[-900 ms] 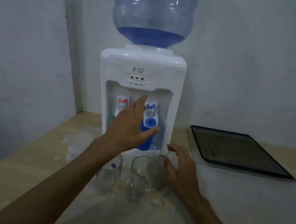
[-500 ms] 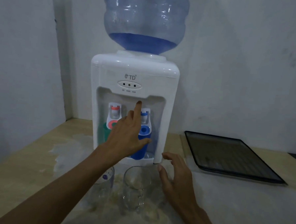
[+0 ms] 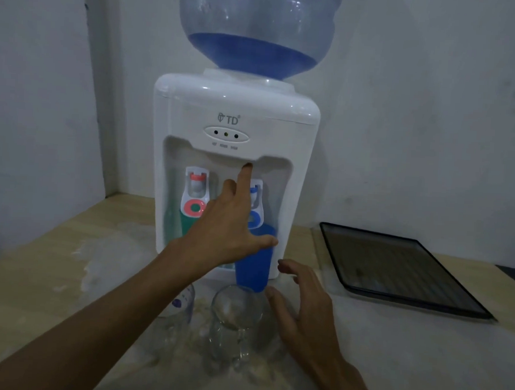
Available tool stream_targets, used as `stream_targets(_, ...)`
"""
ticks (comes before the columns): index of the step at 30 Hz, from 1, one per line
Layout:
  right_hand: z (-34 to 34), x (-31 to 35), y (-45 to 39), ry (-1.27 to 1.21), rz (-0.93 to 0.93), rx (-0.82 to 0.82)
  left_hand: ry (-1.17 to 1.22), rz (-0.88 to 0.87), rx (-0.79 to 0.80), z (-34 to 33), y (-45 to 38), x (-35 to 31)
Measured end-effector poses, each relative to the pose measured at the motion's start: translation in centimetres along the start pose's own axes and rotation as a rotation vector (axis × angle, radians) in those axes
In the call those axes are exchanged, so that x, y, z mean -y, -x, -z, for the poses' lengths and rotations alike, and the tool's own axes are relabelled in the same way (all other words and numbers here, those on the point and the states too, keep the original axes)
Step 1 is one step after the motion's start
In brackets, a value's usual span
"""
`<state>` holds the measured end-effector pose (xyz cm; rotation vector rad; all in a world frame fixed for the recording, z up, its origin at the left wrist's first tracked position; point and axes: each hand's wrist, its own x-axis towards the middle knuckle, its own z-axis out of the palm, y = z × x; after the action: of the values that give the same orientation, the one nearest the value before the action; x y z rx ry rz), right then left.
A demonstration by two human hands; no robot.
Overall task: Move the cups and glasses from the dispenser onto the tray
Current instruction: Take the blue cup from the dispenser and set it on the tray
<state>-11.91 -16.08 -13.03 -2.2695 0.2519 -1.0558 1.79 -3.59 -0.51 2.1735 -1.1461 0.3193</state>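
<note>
A white water dispenser [image 3: 234, 110] stands at the back of the table. In its recess a blue cup [image 3: 254, 263] sits under the blue tap and a green cup [image 3: 187, 225] under the red tap. Two clear glasses stand on the table in front: one [image 3: 234, 322] at the centre, one [image 3: 180, 304] partly hidden by my left forearm. My left hand [image 3: 227, 229] is spread open in front of the recess, thumb against the blue cup. My right hand [image 3: 300, 313] hovers open just right of the centre glass. The dark tray [image 3: 424, 296] lies to the right.
A large blue water bottle [image 3: 256, 30] tops the dispenser. The light wooden table [image 3: 37, 272] has a pale smeared patch around the glasses. Grey walls close in behind and at the left.
The view has drawn closer to the dispenser. My left hand reached further into the recess toward the blue cup. My right hand stayed beside the centre glass.
</note>
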Motion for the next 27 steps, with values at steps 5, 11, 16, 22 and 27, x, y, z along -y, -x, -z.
stream_targets(5, 0.0, 0.8, 0.2, -0.041, -0.050, 0.036, 0.027, 0.016, -0.024, 0.1, -0.2, 0.3)
stream_targets(11, -0.4, 1.8, -0.1, -0.188, -0.127, -0.019, 0.051, 0.050, -0.040, 0.2, -0.4, 0.5)
stream_targets(16, -1.6, 2.3, -0.8, -0.272, -0.184, -0.011, 0.055, 0.065, -0.041, 0.2, -0.4, 0.5)
stream_targets(22, -0.5, 1.0, -0.4, -0.185, -0.211, 0.008, 0.064, 0.052, -0.003, 0.9, -0.3, 0.5)
stream_targets(27, 1.7, -0.7, -0.6, -0.093, -0.184, -0.090, -0.061, -0.053, -0.109, 3.2, 0.1, -0.4)
